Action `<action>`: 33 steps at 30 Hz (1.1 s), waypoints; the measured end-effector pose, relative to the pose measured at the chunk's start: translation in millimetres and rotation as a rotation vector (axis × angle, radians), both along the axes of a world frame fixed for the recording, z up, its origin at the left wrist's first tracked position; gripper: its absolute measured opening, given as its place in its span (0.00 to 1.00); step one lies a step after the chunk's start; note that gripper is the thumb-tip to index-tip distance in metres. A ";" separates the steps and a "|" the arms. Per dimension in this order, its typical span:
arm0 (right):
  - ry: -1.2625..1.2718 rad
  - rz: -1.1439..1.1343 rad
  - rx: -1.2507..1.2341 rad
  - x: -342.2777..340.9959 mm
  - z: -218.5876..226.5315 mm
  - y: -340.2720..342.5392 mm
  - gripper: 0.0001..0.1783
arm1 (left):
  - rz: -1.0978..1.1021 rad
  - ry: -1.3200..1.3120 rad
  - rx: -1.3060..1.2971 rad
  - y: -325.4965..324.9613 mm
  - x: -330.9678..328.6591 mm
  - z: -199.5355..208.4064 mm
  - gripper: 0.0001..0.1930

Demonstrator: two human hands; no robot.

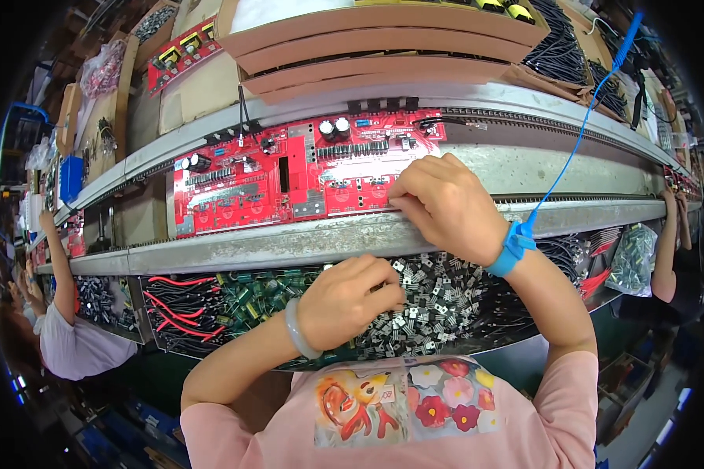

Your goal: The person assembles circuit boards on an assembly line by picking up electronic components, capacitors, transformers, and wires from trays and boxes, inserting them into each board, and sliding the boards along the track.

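My left hand (346, 300), a pale bangle (296, 330) on its wrist, hovers low over the parts tray with thumb and fingers drawn together. Its fingertips are at a heap of black three-legged transistors (438, 316); what they hold, if anything, is hidden. Curled fingers of my right hand (450, 205) meet at the lower right corner of a red circuit board (371, 168). I cannot make out anything between them. A blue wrist strap (511, 248) with a coiled cord circles that wrist. Just left, another red circuit board (223, 205) sits between the same rails.
Metal conveyor rails (281, 248) cross in front of me. The tray also holds green capacitors (262, 301) and red and black wires (184, 306). Cardboard boxes (383, 47) stand beyond the rails. The blue cord (583, 129) stretches upward. Co-workers' arms (61, 270) show at both sides.
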State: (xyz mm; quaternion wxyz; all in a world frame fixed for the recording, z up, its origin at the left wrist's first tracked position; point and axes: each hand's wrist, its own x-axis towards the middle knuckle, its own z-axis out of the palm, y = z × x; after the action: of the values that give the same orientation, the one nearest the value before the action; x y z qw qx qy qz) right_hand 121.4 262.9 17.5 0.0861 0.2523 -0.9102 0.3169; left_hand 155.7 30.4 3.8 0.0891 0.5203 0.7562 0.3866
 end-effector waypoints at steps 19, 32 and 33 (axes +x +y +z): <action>0.019 0.037 -0.043 -1.1 -7.4 -4.8 0.07 | 0.411 -0.266 0.129 -22.6 -18.8 19.7 0.13; 0.171 0.127 0.217 -3.1 -2.7 -11.8 0.06 | 0.501 -0.076 0.128 -12.6 -44.4 16.6 0.07; 0.165 0.122 0.205 -2.1 -5.6 -6.1 0.07 | 0.482 -0.066 0.119 -8.1 -45.8 16.0 0.06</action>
State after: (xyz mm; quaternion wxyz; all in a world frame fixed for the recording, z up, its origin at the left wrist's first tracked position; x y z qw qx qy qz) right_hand 119.2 256.7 11.9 0.1150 0.3400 -0.9106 0.2049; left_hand 109.9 22.3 19.8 -0.0119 0.3162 0.8310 0.4575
